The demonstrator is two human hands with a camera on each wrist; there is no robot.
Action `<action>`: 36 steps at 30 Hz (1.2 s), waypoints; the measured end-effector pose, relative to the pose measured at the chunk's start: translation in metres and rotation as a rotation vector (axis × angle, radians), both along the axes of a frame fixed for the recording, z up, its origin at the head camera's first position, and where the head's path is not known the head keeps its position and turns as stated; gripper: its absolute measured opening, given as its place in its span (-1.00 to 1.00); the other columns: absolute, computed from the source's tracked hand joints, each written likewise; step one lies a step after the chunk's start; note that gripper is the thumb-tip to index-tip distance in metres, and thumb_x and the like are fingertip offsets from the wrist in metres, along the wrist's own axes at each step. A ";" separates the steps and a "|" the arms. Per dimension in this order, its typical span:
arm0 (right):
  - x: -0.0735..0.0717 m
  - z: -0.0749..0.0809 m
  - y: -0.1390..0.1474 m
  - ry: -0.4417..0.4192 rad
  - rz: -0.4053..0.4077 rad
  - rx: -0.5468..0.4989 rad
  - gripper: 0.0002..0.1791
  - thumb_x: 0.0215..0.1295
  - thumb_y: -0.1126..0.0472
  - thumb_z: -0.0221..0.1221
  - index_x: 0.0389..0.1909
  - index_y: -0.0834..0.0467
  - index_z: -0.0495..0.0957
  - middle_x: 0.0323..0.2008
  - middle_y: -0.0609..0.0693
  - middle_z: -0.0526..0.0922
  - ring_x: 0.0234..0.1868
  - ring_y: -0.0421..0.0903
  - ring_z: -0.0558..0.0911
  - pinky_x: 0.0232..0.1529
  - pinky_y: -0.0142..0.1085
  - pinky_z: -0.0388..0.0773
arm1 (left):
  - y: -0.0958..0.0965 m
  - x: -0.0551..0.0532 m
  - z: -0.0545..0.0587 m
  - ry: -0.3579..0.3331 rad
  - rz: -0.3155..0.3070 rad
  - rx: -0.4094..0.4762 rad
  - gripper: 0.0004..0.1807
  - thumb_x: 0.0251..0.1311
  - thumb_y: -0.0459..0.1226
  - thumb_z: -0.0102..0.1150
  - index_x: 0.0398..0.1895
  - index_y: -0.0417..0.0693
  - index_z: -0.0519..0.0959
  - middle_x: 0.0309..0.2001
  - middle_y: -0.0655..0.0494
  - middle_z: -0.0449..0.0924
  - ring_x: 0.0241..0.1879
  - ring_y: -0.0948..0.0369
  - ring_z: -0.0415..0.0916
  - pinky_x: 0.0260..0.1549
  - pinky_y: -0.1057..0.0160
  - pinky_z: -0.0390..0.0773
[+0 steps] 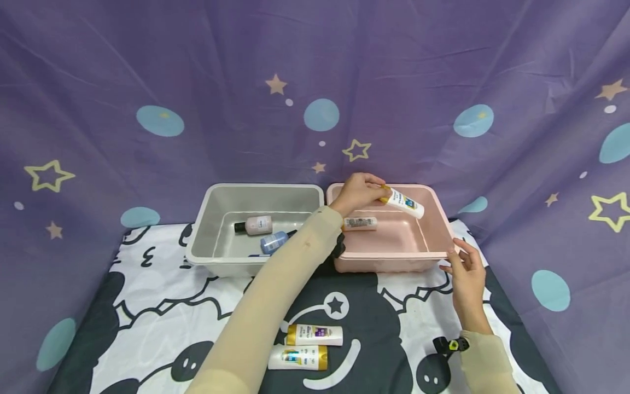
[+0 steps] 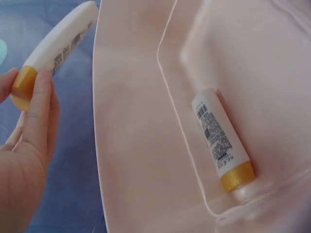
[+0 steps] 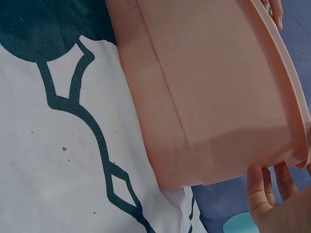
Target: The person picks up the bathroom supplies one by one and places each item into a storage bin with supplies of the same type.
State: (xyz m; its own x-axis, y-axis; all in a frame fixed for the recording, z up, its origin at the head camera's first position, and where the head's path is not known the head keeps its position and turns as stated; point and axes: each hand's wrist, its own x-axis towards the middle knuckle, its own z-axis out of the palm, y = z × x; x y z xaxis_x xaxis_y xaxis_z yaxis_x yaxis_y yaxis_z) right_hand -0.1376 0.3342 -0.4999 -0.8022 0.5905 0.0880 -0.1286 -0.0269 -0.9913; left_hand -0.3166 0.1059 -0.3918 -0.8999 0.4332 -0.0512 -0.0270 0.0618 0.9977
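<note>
My left hand (image 1: 358, 192) pinches a white bottle (image 1: 404, 202) by its gold cap and holds it tilted above the back part of the pink bin (image 1: 394, 255). Thumb and fingers press on both sides of that cap in the left wrist view. Another white bottle (image 2: 214, 131) with a gold cap lies on the bin floor, its printed back facing up. At the bin's front right corner is my right hand (image 1: 467, 279). Its fingers (image 3: 255, 187) are extended against the outer wall just under the rim in the right wrist view.
Left of the pink bin stands a grey bin (image 1: 211, 257) holding a pink bottle (image 1: 259, 225) and a blue bottle (image 1: 274, 242), partly hidden by my left arm. Two white bottles with gold caps, one upper (image 1: 317, 335) and one lower (image 1: 295, 358), lie on the patterned cloth in front.
</note>
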 end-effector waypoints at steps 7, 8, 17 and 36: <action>-0.005 -0.004 0.003 0.008 -0.012 -0.013 -0.62 0.43 0.28 0.21 0.23 0.20 0.52 -0.05 0.10 0.56 -0.23 -0.16 0.64 -0.36 -0.40 0.62 | 0.005 -0.004 -0.003 0.054 0.049 -0.155 -0.76 0.12 -0.38 0.45 -0.15 -0.31 0.68 -0.30 -0.03 0.69 -0.38 0.15 0.68 -0.36 0.27 0.67; -0.005 -0.004 0.002 0.007 -0.016 -0.013 -0.62 0.43 0.28 0.21 0.23 0.20 0.53 -0.06 0.10 0.57 -0.24 -0.16 0.64 -0.37 -0.40 0.62 | 0.004 -0.004 -0.004 0.057 0.057 -0.190 -0.76 0.10 -0.39 0.45 -0.17 -0.31 0.69 -0.31 -0.03 0.68 -0.40 0.15 0.68 -0.38 0.28 0.67; -0.005 -0.002 -0.001 0.010 -0.017 -0.016 -0.65 0.44 0.30 0.19 0.21 0.20 0.54 -0.04 0.14 0.56 -0.24 -0.16 0.65 -0.37 -0.38 0.63 | -0.002 -0.005 -0.009 0.160 0.034 -0.463 -0.82 0.08 -0.38 0.42 -0.24 -0.26 0.70 -0.36 0.01 0.68 -0.42 0.13 0.68 -0.44 0.34 0.62; -0.011 -0.003 0.002 -0.004 -0.009 -0.016 -0.62 0.43 0.28 0.20 0.23 0.18 0.53 -0.04 0.09 0.56 -0.21 -0.13 0.64 -0.37 -0.38 0.63 | -0.065 0.053 0.036 0.285 -0.010 -0.107 -0.71 0.21 -0.26 0.40 -0.03 -0.16 0.67 -0.18 0.07 0.71 -0.23 0.20 0.67 -0.25 0.26 0.66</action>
State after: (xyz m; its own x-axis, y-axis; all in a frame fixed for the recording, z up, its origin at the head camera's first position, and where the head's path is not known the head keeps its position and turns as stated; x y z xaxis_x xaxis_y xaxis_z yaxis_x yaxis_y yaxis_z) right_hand -0.1483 0.3363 -0.5026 -0.7970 0.5992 0.0755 -0.1251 -0.0416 -0.9913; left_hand -0.2635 0.0407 -0.3556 -0.8803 0.4477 0.1569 0.2542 0.1658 0.9528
